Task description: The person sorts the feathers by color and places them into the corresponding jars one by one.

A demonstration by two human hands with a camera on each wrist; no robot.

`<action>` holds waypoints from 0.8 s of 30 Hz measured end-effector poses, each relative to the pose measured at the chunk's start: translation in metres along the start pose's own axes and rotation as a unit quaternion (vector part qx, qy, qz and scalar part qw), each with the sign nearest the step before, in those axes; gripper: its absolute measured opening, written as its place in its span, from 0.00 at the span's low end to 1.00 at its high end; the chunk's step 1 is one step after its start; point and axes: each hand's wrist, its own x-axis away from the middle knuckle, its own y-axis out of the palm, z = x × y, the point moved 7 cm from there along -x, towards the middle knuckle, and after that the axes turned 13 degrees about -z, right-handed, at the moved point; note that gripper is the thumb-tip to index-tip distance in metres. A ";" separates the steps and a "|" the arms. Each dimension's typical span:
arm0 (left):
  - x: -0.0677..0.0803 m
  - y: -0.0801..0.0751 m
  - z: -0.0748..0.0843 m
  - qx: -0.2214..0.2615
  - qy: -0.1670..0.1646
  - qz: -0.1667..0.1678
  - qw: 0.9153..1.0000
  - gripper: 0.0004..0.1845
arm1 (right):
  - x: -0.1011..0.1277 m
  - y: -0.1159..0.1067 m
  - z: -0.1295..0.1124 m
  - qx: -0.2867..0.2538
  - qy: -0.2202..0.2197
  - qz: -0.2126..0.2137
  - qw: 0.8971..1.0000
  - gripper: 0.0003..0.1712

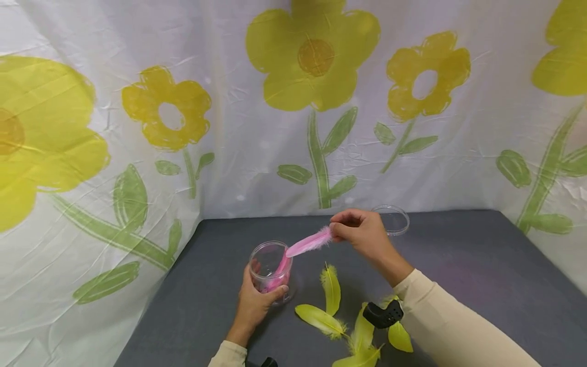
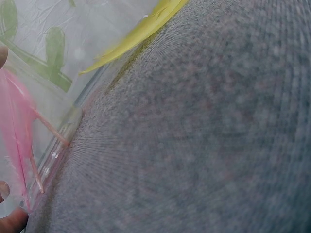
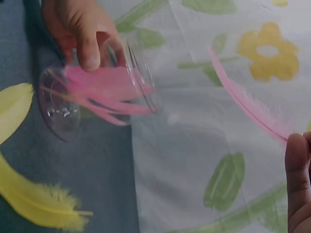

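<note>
**Head view: a pink feather held at the mouth of the jar**

Head view: I see my left hand (image 1: 254,305) wrapped round a clear jar (image 1: 270,271) standing on the grey tabletop (image 1: 458,275), fingers curled about its side. Pink feathers already sit inside it. My right hand (image 1: 362,234) pinches one pink feather (image 1: 308,242) by its end, the tip reaching the jar's rim. A clear lid (image 1: 392,219) lies on the tabletop just behind that hand. Several yellow feathers (image 1: 331,289) lie near my right forearm, in front of the jar. A flowered sheet (image 1: 293,102) hangs behind.

Left wrist view: mostly grey tabletop (image 2: 204,136), close up and blurred. The jar wall (image 2: 63,141) shows at the left with pink quills inside, and a yellow feather (image 2: 136,36) lies beyond.

Right wrist view: the jar (image 3: 97,92) appears tilted in this camera, my left thumb (image 3: 87,46) pressed on its side, pink feathers within. The pinched pink feather (image 3: 245,99) runs up from my right fingers (image 3: 299,165). Two yellow feathers (image 3: 39,199) lie on the tabletop.
</note>
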 end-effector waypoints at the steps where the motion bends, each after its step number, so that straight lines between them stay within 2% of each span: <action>1: 0.000 0.000 0.000 0.001 0.000 0.001 1.000 0.56 | -0.004 0.004 0.000 -0.001 -0.006 -0.004 1.000 0.08; 6: 0.000 0.000 -0.001 0.002 0.003 0.006 1.000 0.56 | -0.022 0.027 0.008 0.012 -0.019 -0.017 1.000 0.06; 12: -0.001 0.000 -0.001 0.003 0.007 0.003 1.000 0.55 | -0.033 0.054 0.023 0.076 -0.006 -0.034 0.997 0.03; 19: 0.013 0.001 0.043 0.006 -0.006 -0.010 1.000 0.49 | -0.038 0.080 0.032 0.142 -0.005 -0.038 0.989 0.02; 24: 0.011 0.000 0.038 0.005 -0.004 -0.011 1.000 0.49 | -0.039 0.097 0.037 0.187 -0.001 -0.061 0.980 0.03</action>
